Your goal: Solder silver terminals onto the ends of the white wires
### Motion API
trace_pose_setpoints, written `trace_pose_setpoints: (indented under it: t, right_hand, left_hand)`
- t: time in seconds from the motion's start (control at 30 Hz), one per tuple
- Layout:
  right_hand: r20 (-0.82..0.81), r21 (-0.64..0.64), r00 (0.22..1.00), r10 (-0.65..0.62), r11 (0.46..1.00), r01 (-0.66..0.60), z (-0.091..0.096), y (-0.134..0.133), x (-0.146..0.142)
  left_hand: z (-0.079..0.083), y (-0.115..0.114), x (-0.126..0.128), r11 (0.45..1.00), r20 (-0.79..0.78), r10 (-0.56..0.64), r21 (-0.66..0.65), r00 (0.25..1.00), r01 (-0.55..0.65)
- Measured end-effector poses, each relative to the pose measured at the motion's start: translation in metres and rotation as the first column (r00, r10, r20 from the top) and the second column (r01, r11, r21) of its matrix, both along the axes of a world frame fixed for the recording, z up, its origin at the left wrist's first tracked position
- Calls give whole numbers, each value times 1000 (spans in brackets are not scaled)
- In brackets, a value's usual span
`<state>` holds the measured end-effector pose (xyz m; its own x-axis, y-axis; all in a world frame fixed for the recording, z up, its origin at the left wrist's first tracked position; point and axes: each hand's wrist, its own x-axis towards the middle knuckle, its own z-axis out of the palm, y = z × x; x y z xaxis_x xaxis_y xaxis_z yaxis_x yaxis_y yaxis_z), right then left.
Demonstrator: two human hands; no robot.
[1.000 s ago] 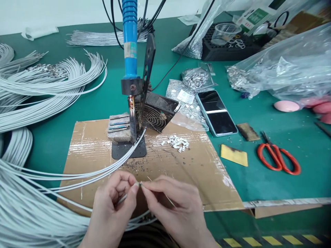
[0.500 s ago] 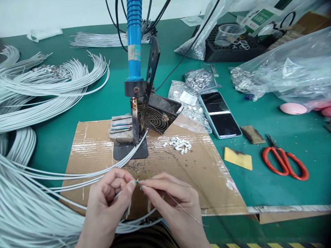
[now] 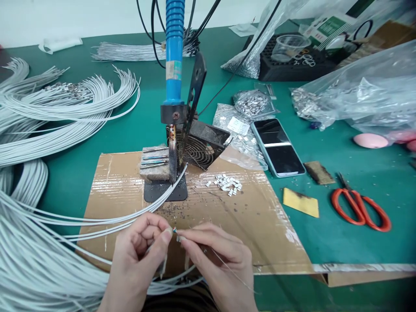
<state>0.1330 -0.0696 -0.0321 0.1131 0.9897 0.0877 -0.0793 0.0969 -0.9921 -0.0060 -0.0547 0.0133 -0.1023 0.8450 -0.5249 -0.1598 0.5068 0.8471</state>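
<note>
My left hand point(image 3: 143, 253) is closed in a pinch on the end of a white cable. Tiny coloured wire ends point(image 3: 174, 230) poke out past its fingertips. Close on the right, my right hand point(image 3: 217, 255) pinches with thumb and forefinger, almost touching those ends. A thin silvery wire point(image 3: 232, 272), like solder wire, trails from it toward the lower right. A small shiny piece point(image 3: 178, 238) shows at the right fingertips, too small to make out. Beyond the hands stands a blue-handled soldering iron point(image 3: 173, 89), held tip down in a stand point(image 3: 165, 193).
Bundles of white cables point(image 3: 48, 260) fill the left side. On the cardboard sheet point(image 3: 110, 182) lie small white-and-metal connectors point(image 3: 229, 184). A small fan point(image 3: 204, 145) leans behind the iron. To the right are a phone point(image 3: 277, 147), a yellow sponge point(image 3: 300, 202) and red-handled scissors point(image 3: 360, 206).
The view has shifted slightly, so everything sits a little further right and lower. Both hands keep their pinch at the wire ends, with hardly any visible movement.
</note>
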Motion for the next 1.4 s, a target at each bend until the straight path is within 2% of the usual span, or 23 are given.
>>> trace_pose_setpoints:
  t: [0.17,0.3,0.47,0.6,0.77,0.83,1.03,1.4]
  right_hand:
    - [33,-18,999,1,1000,0,2,-1,1]
    - [-10,-13,1000,7,1000,-7,2,1,1]
    - [-45,-70,999,4,998,-7,4,3,3]
    - [-91,-176,995,-36,984,19,9,2,4]
    - [-190,-358,975,-114,933,39,15,5,2]
    - [-202,-345,974,-103,938,27,16,8,2]
    - [-175,-198,984,41,977,-76,15,17,7]
    - [-89,-167,994,68,982,-83,18,23,12]
  left_hand:
    - [2,1,1,1000,-44,-11,5,999,11]
    - [2,2,0,1000,-96,-8,22,995,10]
    - [0,2,0,1000,-101,-2,17,995,3]
    - [0,2,-1,1000,-92,2,14,996,-1]
    - [-2,1,-3,999,-83,-14,38,996,17]
    - [-3,2,-4,998,-101,-30,52,994,35]
    - [2,5,-2,996,-91,0,91,996,9]
    - [-2,7,-4,992,-160,-36,113,986,55]
